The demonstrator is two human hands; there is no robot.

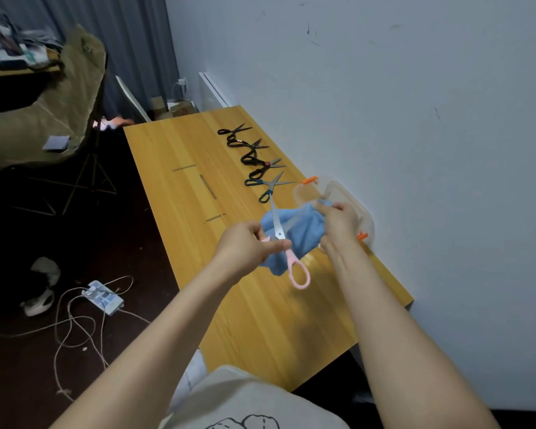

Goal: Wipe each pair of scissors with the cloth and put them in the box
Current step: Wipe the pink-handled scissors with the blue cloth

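Observation:
My left hand (248, 246) grips a pair of pink-handled scissors (291, 258) near the pivot, blades spread and pointing away, one pink loop hanging down. My right hand (338, 224) holds a blue cloth (304, 233) bunched behind the blades, one blade lying against it. A clear plastic box (338, 193) with orange clips sits by the wall, partly hidden behind my right hand. Several other scissors lie in a row on the wooden table (245, 305): blue-handled scissors (268, 188) nearest, black-handled scissors (257, 167) and more black ones (242, 144) farther back.
The wall runs along the table's right edge. Grey tape marks (208, 187) lie on the table's middle. On the dark floor to the left are a power strip (104, 297) with tangled cables, a shoe (39, 301) and a tripod stand (87, 178).

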